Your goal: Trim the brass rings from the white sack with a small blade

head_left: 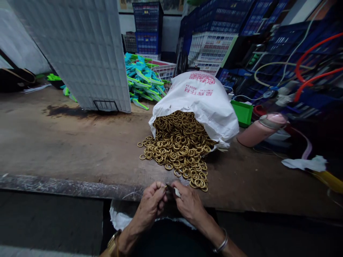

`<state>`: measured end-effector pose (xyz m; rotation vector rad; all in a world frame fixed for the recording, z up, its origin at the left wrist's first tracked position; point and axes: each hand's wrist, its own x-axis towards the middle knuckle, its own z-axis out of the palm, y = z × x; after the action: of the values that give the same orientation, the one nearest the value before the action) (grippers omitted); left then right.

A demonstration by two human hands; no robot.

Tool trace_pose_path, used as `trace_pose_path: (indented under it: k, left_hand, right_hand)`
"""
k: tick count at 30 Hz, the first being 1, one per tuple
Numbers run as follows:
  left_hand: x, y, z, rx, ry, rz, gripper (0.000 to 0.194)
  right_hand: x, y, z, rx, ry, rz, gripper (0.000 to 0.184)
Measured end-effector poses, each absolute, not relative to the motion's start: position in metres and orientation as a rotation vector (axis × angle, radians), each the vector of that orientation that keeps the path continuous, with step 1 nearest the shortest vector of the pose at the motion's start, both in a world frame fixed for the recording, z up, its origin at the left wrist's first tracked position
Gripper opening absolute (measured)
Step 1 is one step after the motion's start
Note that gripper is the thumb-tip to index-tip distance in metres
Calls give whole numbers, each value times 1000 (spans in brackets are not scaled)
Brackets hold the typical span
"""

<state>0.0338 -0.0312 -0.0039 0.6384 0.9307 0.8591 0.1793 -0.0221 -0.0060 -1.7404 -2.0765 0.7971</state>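
Note:
At the front edge of the table, my left hand (pixel 153 199) is closed in a pinch, and its fingers hide what they hold. Close beside it, my right hand (pixel 189 201) grips a small knife (pixel 170 189) with a dark blade and a pale handle; the blade tip points at the left fingertips. Just beyond both hands, a heap of gold-coloured rings (pixel 182 150) spills from the mouth of a white sack (pixel 198 96) with red print. The sack lies on its side.
Left stands a tall, pale ribbed panel (pixel 88 53) on a wire foot. Behind lie turquoise and green pieces (pixel 143 80). A pink bottle (pixel 261 128), a green tray (pixel 241 112) and red hoses (pixel 300 67) are right. Stacked crates (pixel 206 46) rise behind the brown table (pixel 80 150).

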Motion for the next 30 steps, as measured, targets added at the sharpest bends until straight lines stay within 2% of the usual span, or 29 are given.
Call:
trace_pose_path:
  k: [4, 13, 16, 22, 26, 30]
  left_hand:
    - [34, -28, -4, 679, 950, 865, 28]
    - [28, -39, 7, 812, 929, 800, 28]
    - [25, -41, 13, 696, 856, 811, 26]
    - [16, -34, 11, 491, 802, 899, 26]
    - [13, -32, 7, 376, 797, 956, 18]
    - [9, -30, 0, 259, 733, 929, 18]
  right_hand:
    - [178, -25, -7, -1774, -2252, 694, 35]
    - [178, -13, -17, -1963, -2308, 409, 25]
    - [178, -4, -16, -1958, -2236, 346, 21]
    - [165, 15, -9, -1947, -2172, 233, 35]
    - [156, 22, -9, -2004, -2217, 186, 23]
    - [158, 24, -11, -1982, -2183, 207, 22]
